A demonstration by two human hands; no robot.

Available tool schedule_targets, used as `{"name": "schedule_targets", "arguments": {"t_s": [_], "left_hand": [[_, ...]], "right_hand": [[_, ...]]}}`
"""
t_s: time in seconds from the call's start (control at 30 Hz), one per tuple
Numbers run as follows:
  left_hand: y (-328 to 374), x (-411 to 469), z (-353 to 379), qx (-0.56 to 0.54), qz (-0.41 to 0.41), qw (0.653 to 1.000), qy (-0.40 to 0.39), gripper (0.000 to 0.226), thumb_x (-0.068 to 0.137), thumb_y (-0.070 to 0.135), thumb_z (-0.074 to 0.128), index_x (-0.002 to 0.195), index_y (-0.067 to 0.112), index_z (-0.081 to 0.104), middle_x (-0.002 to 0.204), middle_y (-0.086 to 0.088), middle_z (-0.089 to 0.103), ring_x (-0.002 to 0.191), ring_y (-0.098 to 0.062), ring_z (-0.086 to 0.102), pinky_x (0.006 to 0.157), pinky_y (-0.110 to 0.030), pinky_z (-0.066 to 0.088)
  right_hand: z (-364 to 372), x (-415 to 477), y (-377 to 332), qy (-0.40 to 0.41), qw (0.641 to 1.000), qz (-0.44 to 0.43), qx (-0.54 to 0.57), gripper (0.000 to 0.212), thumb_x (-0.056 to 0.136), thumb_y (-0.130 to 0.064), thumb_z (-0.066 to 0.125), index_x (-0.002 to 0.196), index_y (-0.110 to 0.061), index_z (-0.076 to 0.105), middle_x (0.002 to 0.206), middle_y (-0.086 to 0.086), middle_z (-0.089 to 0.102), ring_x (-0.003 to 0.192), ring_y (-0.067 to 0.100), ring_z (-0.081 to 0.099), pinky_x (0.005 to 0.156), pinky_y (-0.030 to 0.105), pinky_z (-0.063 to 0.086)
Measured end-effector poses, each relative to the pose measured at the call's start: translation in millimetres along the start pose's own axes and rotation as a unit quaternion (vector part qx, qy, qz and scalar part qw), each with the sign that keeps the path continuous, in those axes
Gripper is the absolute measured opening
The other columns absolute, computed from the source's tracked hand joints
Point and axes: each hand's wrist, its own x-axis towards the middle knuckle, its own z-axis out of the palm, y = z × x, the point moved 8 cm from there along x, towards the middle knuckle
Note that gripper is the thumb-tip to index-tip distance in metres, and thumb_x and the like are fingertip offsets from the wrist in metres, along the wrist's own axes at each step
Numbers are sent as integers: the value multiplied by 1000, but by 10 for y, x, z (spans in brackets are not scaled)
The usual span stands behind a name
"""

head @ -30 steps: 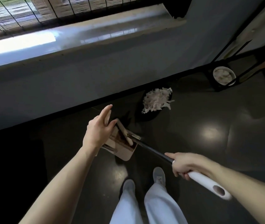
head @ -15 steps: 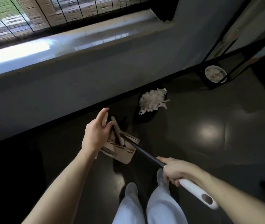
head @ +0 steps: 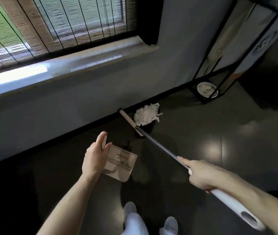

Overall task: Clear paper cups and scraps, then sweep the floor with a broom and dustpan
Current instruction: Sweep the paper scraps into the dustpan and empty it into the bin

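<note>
The right hand (head: 202,174) grips the light, stiff broom (head: 160,146) high on its handle, the left hand (head: 95,157) holds the dustpan (head: 122,164), and the mid-frame scraps (head: 146,114) look feather-light.

One broom (head: 160,146), one dustpan (head: 123,165), one bin (head: 149,129) of scraps (head: 146,114), one bowl (head: 206,89), two hands (head: 95,156) (head: 201,173).

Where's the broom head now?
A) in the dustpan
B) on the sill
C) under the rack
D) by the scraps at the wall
D: the broom has its head beside the scraps at the foot of the wall, apart from the dustpan.
</note>
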Motion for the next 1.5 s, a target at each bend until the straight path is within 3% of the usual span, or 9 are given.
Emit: {"name": "schedule_targets", "arguments": {"t_s": [0.2, 0.37, 0.5, 0.77, 1.03, 1.3, 1.4, 1.5], "left_hand": [[198, -293, -133, 9, 13, 998, 57, 34, 95, 35, 57, 124, 40, 40, 104, -11, 64, 84, -21, 60, 66, -36, 49], [463, -572, -314, 27, 18, 994, 106, 27, 96, 33, 55, 119, 40, 41, 95, -4, 61, 81, -22, 57, 65, -37, 45], [750, -745, -410, 57, 41, 990, 124, 25, 97, 34, 53, 118, 37, 41, 96, -8, 61, 80, -28, 56, 67, -38, 43], [1264, -912, -594, 92, 98, 979, 156, 29, 98, 30, 53, 124, 32, 41, 110, -19, 64, 93, -42, 62, 74, -46, 50], [1737, -948, -824, 128, 168, 962, 174, 30, 97, 30, 53, 126, 28, 44, 109, -20, 64, 90, -43, 62, 73, -45, 50], [2245, -983, -1057, 229, 250, 925, 173, 29, 98, 36, 47, 125, 29, 41, 92, -20, 62, 72, -43, 60, 58, -41, 45], [2444, -1055, -1195, 225, 278, 915, 188, 25, 98, 35, 49, 122, 30, 42, 94, -21, 63, 71, -41, 60, 58, -40, 43], [2673, -1181, -1271, 208, 317, 906, 186, 26, 98, 30, 51, 121, 32, 40, 99, -24, 64, 77, -43, 63, 62, -47, 51]], "right_hand": [[-51, -357, 360, 3, 998, -29, 60, 85, 85, -5, 44, 145, -58, 14, 88, 3, 52, 46, 19, 56, 43, 23, 46], [-147, -589, 633, 31, 990, -58, 121, 84, 85, -3, 47, 146, -54, 18, 71, 4, 49, 33, 11, 48, 39, 20, 43], [-122, -723, 859, 39, 990, -59, 126, 86, 84, -2, 45, 146, -54, 17, 73, 4, 50, 42, 17, 53, 50, 26, 52], [-240, -781, 1285, 47, 977, -87, 188, 82, 85, -6, 48, 146, -53, 18, 62, 7, 59, 35, 13, 51, 43, 21, 45], [-33, -271, 1347, 34, 953, -95, 287, 81, 85, 0, 50, 151, -39, 22, 58, 8, 50, 42, 13, 45, 40, 23, 40], [-250, -343, 1459, 70, 935, -126, 325, 79, 86, -4, 54, 145, -49, 26, 60, 5, 49, 41, 10, 46, 41, 22, 41], [-363, -457, 1474, 85, 930, -142, 327, 79, 87, -4, 54, 146, -48, 26, 62, 7, 50, 42, 11, 46, 41, 22, 41], [-398, -559, 1542, 95, 926, -149, 333, 76, 88, -6, 55, 146, -46, 26, 62, 7, 49, 43, 11, 46, 41, 21, 41]]}}
